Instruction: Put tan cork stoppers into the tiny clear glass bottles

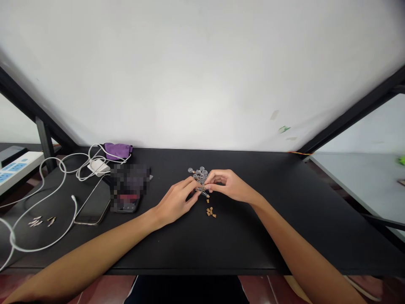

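My left hand [177, 200] is closed in a pinch on a tiny clear glass bottle [199, 188]. Against its mouth end, the fingertips of my right hand [230, 185] pinch a small cork, mostly hidden by the fingers. Just behind both hands lies a cluster of small round clear glass bottles [201, 171]. Another slim glass bottle [205, 194] with a cork end lies right below the fingertips. Several loose tan corks [210, 212] rest on the black table in front of my hands, one of them a little apart from the others.
Left on the black table [253, 245] are two phones, one [95, 202] bare and one [128, 202] partly blurred. Near them are a white charger [98, 166], looping white cable [44, 249], a purple pouch [118, 151], small pieces [35, 221] and a power strip [20, 169]. A white wall [202, 84] stands behind.
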`<state>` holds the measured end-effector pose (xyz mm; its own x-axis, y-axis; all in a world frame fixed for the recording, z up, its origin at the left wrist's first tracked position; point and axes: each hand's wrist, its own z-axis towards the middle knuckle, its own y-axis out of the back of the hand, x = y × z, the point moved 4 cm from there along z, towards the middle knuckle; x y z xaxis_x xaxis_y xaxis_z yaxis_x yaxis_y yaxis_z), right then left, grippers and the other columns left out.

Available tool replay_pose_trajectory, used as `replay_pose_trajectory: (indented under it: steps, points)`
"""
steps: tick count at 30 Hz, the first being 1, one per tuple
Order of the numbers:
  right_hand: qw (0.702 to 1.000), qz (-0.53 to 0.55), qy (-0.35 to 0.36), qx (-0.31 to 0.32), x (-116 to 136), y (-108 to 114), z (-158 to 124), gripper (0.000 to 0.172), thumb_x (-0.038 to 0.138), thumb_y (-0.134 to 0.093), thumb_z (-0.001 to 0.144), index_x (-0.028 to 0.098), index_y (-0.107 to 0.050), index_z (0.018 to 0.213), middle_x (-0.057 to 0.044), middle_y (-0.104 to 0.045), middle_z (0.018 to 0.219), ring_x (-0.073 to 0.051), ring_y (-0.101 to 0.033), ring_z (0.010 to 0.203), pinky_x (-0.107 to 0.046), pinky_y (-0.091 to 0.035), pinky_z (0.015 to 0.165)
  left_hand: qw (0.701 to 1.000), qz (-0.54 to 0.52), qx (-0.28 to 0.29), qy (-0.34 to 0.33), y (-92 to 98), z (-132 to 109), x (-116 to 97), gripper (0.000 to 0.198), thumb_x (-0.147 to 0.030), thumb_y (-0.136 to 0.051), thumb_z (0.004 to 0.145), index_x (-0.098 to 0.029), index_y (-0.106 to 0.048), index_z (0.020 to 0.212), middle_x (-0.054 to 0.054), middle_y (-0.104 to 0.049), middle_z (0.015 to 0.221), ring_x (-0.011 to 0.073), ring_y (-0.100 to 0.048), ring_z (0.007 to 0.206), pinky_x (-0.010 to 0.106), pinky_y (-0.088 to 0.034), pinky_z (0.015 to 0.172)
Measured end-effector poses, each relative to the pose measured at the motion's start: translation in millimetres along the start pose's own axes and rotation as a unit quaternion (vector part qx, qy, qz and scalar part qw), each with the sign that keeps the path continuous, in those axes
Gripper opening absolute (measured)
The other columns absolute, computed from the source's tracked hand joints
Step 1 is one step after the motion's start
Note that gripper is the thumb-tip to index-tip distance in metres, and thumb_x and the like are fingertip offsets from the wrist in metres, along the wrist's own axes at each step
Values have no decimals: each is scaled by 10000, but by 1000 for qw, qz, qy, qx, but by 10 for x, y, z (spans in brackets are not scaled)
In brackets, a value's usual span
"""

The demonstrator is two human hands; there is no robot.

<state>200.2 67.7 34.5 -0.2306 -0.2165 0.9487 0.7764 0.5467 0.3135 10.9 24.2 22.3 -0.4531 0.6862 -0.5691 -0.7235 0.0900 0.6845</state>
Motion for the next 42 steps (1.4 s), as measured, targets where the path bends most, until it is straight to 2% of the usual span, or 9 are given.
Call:
replay_pose_trajectory:
  steps: [24,42]
  points:
    - [1000,0,-3,1,19,5,-5,338,513,-762,853,184,-698,900,-34,-711,831,-188,-672,780,-356,-548,806,1000,7,8,-2,-9,0,0,135,-222,-507,1034,-233,-608,1123,14,-620,961,138,-624,813,271,-523,802]
    - [999,3,-11,29,-18,-33,7,228,409,-722,905,184,-682,915,-21,-689,840,-170,-643,774,-328,-510,779,998,36,44,-22,-69,-14,24,77,-215,-530,1020,-229,-564,1089,-1,-608,953,145,-592,809,278,-496,800]
